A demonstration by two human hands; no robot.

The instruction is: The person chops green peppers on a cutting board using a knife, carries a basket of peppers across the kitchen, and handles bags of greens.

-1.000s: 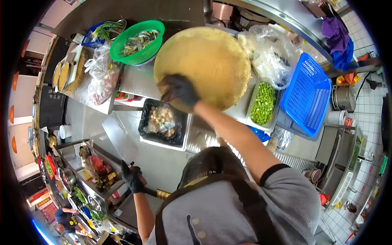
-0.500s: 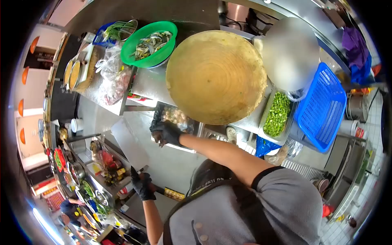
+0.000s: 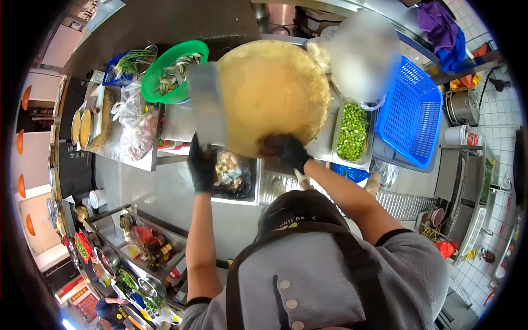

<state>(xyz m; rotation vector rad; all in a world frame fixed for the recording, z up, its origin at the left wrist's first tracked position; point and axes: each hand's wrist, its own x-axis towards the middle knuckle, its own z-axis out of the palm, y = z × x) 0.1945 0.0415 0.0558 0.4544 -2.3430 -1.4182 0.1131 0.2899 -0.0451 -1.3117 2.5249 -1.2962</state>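
Note:
My left hand [image 3: 202, 168], in a black glove, is closed round the handle of a cleaver [image 3: 208, 104]. The broad blade is blurred and points up, overlapping the left edge of a thick round wooden chopping block [image 3: 280, 93]. My right hand [image 3: 292, 152], also gloved in black, is at the block's near edge. Its fingertips are smeared by motion over a brownish patch, and I cannot make out whether they hold anything. Just below the block, between my hands, a black-lined tray [image 3: 246, 190] holds pale, reddish chopped pieces [image 3: 228, 170].
Behind the cleaver stands a green basin [image 3: 155, 82] of small fish. On the block's right are a tray of chopped greens [image 3: 353, 132] and a blue plastic basket [image 3: 411, 113]. Plastic bags [image 3: 137, 129] lie on the left counter. Another person [image 3: 108, 311] is at lower left.
My left hand has raised the cleaver from low on the left to the block's edge. My right hand has left the tray of pieces and moved right, onto the block's near edge.

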